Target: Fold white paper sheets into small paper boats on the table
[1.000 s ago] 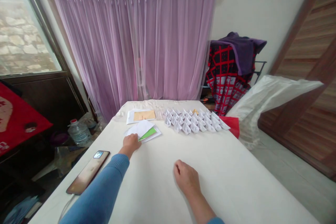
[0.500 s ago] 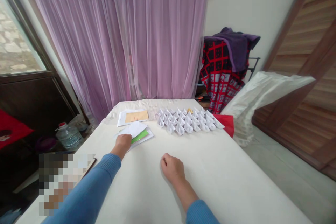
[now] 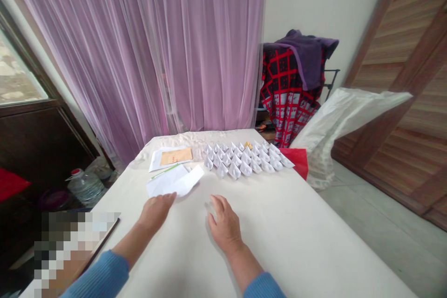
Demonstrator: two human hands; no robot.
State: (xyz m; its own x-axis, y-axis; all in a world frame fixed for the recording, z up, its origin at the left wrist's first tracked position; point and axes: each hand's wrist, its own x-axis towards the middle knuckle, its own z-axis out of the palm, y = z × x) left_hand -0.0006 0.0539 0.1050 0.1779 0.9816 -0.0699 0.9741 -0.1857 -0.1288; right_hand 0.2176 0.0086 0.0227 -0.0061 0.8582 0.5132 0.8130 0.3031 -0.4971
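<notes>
My left hand (image 3: pixel 157 212) pinches the near edge of a white sheet of paper (image 3: pixel 190 179), which is raised and slightly curled. Beneath and behind it lies a paper stack (image 3: pixel 162 181) with a green strip along its far edge. My right hand (image 3: pixel 225 224) hovers or rests over the white tabletop (image 3: pixel 195 251), fingers apart and holding nothing. Beyond it stand several rows of folded white paper boats (image 3: pixel 245 168), with one yellow boat (image 3: pixel 248 145) near the back.
Behind the stack, a brown envelope (image 3: pixel 176 156) lies on white paper. A red sheet (image 3: pixel 295 160) sticks out at the table's right edge. Left of the table is a large water bottle (image 3: pixel 85 187); to the right stands a pale plastic-wrapped thing (image 3: pixel 324 125).
My left hand has drawn the white sheet toward me and to the right, covering most of the green. My right hand has opened from a loose fist. The view has shifted slightly.
</notes>
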